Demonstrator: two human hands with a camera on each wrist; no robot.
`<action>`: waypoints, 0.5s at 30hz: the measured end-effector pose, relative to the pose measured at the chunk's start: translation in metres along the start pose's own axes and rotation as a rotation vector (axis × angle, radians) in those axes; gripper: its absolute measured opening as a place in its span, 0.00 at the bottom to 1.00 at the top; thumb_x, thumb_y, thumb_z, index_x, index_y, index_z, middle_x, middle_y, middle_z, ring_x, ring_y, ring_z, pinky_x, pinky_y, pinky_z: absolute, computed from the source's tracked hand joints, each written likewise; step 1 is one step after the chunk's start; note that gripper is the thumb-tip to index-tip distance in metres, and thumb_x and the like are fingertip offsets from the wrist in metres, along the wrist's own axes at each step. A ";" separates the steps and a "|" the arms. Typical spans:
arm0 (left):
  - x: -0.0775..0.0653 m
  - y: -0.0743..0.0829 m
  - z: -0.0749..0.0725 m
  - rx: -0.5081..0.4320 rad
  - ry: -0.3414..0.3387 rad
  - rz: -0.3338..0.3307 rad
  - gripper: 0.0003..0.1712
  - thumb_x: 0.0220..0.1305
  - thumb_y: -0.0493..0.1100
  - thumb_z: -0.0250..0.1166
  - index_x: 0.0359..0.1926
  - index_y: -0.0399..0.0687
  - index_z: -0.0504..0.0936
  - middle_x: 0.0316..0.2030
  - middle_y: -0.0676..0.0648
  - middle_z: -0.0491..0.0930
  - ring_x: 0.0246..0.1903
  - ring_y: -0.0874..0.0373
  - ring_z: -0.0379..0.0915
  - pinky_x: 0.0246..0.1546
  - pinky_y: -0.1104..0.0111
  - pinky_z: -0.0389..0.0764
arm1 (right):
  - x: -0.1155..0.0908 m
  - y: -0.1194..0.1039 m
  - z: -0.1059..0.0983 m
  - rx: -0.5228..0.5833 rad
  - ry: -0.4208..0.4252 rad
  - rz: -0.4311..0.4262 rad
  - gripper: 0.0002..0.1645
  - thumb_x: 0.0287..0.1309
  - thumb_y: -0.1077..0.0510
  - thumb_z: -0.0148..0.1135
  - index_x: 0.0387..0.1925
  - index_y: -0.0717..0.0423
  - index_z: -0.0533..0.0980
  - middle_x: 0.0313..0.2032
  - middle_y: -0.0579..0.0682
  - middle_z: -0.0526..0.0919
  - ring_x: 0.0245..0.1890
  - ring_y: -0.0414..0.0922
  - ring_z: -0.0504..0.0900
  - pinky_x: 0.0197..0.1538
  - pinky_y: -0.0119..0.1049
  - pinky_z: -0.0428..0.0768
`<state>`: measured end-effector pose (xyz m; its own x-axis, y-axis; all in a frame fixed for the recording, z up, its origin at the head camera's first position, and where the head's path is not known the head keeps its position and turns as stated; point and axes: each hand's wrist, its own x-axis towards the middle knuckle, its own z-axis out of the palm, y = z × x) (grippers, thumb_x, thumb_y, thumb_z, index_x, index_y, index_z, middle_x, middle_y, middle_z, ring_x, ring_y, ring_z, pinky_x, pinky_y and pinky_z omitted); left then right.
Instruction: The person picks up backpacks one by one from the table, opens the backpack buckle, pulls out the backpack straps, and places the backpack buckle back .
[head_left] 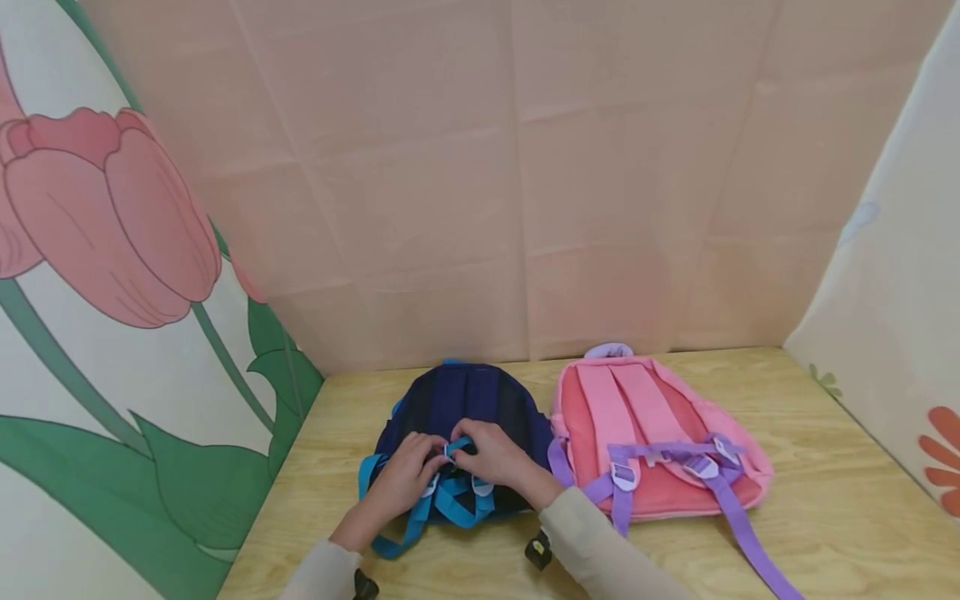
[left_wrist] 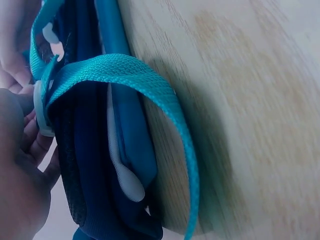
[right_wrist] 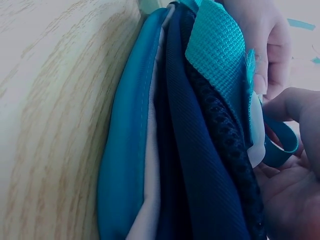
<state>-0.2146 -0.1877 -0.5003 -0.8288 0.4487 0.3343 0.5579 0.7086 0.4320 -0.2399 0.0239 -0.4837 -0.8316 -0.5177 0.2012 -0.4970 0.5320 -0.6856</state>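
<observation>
A navy backpack [head_left: 465,387] lies with its shoulder-strap side up at the middle of the table. Over it, my left hand [head_left: 408,468] pinches a small white buckle [head_left: 448,451] on a blue webbing strap. From the other side my right hand [head_left: 491,452] pinches that blue strap [head_left: 461,443] close to the buckle. The fingertips of both hands nearly meet, partly hiding the buckle. Another white buckle [right_wrist: 256,132] and a loop of webbing show beside the hand in the right wrist view. Loose blue webbing [left_wrist: 125,70] arches over the bag's edge in the left wrist view.
A pink backpack [head_left: 667,400] with purple straps [head_left: 738,517] lies just right of the navy one. One purple strap runs over the wooden table [head_left: 840,492] toward the front edge. A plain backdrop [head_left: 420,208] stands behind, with a flower-painted panel [head_left: 112,217] at left.
</observation>
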 end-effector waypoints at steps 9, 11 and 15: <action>0.000 -0.001 0.000 0.008 -0.006 0.002 0.12 0.76 0.46 0.59 0.54 0.47 0.80 0.41 0.55 0.77 0.41 0.63 0.68 0.42 0.68 0.77 | 0.000 0.001 0.000 -0.012 0.009 -0.040 0.08 0.64 0.57 0.66 0.43 0.52 0.78 0.41 0.48 0.84 0.37 0.41 0.78 0.43 0.33 0.78; 0.000 -0.001 0.000 0.008 -0.010 -0.001 0.12 0.76 0.46 0.59 0.53 0.47 0.80 0.41 0.54 0.77 0.41 0.63 0.68 0.42 0.68 0.77 | 0.000 0.001 0.000 -0.016 0.011 -0.047 0.09 0.64 0.57 0.66 0.44 0.53 0.79 0.41 0.49 0.84 0.37 0.41 0.78 0.43 0.34 0.78; 0.001 -0.001 0.000 0.008 -0.013 -0.001 0.12 0.76 0.45 0.59 0.53 0.47 0.80 0.42 0.54 0.78 0.42 0.63 0.68 0.43 0.67 0.77 | 0.000 0.001 -0.001 -0.008 0.011 -0.033 0.08 0.64 0.57 0.66 0.42 0.52 0.78 0.38 0.46 0.82 0.35 0.40 0.77 0.40 0.32 0.77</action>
<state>-0.2162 -0.1879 -0.5003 -0.8299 0.4553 0.3226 0.5568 0.7132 0.4259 -0.2408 0.0247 -0.4836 -0.8176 -0.5274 0.2311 -0.5259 0.5204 -0.6727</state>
